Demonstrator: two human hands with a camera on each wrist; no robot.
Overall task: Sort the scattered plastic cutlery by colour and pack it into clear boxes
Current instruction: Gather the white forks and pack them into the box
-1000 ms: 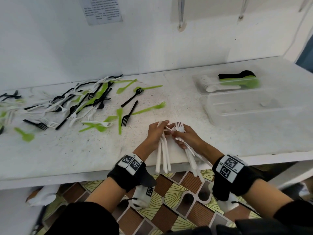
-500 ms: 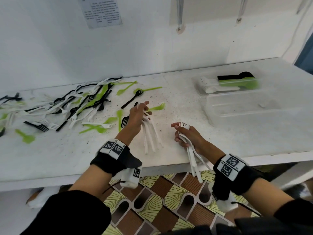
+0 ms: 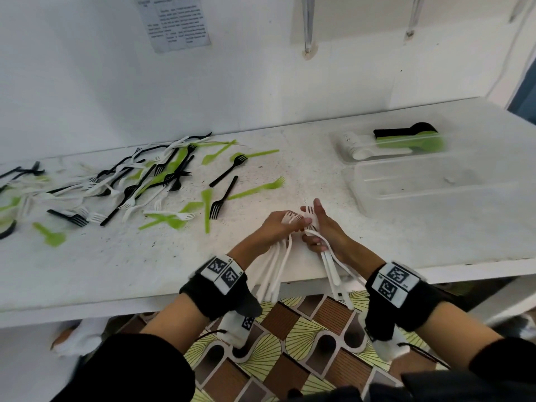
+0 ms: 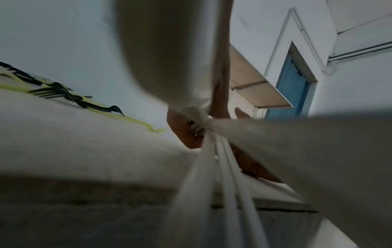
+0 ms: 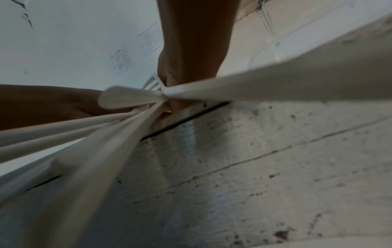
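Speckled white counter [image 3: 290, 169] against white wall [image 3: 261, 76]. Left hand [image 3: 277, 227] and right hand [image 3: 326, 230] each grip white forks [image 3: 275, 265] at counter's front edge; clear boxes [image 3: 420, 187] counter's right.

The head camera looks forward and down from above the desk [image 3: 121, 265], taking in both wrists and the wall behind. The left wrist camera sits low beside the desk edge, very near the fingers [image 4: 186, 132], facing up along blurred white fork handles [image 4: 220, 161] toward a blue door [image 4: 292, 87]. The right wrist camera looks likewise from below, close in. All three views share the gathered white forks.
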